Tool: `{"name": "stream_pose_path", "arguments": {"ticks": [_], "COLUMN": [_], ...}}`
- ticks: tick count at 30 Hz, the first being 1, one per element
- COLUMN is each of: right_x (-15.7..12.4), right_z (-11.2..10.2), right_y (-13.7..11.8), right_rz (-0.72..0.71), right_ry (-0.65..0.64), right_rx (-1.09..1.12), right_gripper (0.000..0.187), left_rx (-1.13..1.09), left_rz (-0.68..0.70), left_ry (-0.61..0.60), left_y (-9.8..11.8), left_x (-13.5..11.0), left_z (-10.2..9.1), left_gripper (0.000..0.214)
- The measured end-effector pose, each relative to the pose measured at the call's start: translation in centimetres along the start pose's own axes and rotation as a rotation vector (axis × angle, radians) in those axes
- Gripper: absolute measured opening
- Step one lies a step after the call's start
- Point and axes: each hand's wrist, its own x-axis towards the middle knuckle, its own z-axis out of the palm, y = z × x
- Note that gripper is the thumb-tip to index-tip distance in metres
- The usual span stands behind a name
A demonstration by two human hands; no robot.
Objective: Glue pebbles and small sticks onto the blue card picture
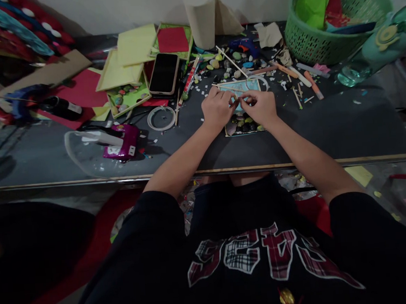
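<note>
A framed light-blue panel (235, 84) lies on the dark table in front of me, with several painted stones (240, 123) set along its near side. Above its middle, my left hand (218, 106) and my right hand (261, 106) meet with bent fingers, thumbs and fingertips pinched close together. Whatever sits between the fingertips is too small and dark to make out. A thin wooden stick (231, 87) lies across the panel's far part, just beyond my left fingers. At the panel's upper right is a clear ring (263, 80), close to my right hand.
Loose stones and paper scraps litter the table's back, near a blue glue gun (244, 45). To the left are a phone (164, 74), a tape ring (161, 118), a purple power strip (126, 142) and a dark bottle (61, 108). A green basket (306, 42) and bottle (379, 49) stand right.
</note>
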Motion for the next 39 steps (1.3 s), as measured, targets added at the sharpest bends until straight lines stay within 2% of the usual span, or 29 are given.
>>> {"name": "stream_pose_path", "arguments": {"ticks": [7, 15, 18, 26, 30, 35, 39], "right_x": [-0.1, 0.1, 0.1, 0.1, 0.1, 0.1, 0.0], "right_z": [0.0, -0.7, -0.9, -1.2, -1.2, -1.2, -1.2], "right_y": [0.0, -1.2, -1.4, -1.4, -1.1, -0.8, -0.7], "right_rz": [0.008, 0.069, 0.078, 0.041, 0.009, -0.012, 0.013], "right_ry": [-0.022, -0.134, -0.166, -0.146, -0.122, -0.143, -0.169], "right_rx": [-0.036, -0.192, -0.242, -0.246, -0.196, -0.188, -0.197], "right_gripper": [0.014, 0.015, 0.014, 0.011, 0.017, 0.022, 0.022], "left_rx": [0.114, 0.314, 0.278, 0.162, 0.128, 0.125, 0.117], "left_rz": [0.004, 0.190, 0.188, 0.156, 0.134, 0.179, 0.186], "left_ry": [-0.031, 0.054, 0.033, -0.002, 0.040, 0.117, 0.108], "left_y": [0.9, 0.3, 0.2, 0.2, 0.0, -0.6, -0.7], "left_x": [-0.2, -0.5, -0.5, -0.4, -0.4, -0.4, -0.5], "left_z": [-0.5, 0.0, 0.1, 0.1, 0.2, 0.5, 0.6], "left_gripper": [0.020, 0.022, 0.019, 0.021, 0.028, 0.029, 0.029]}}
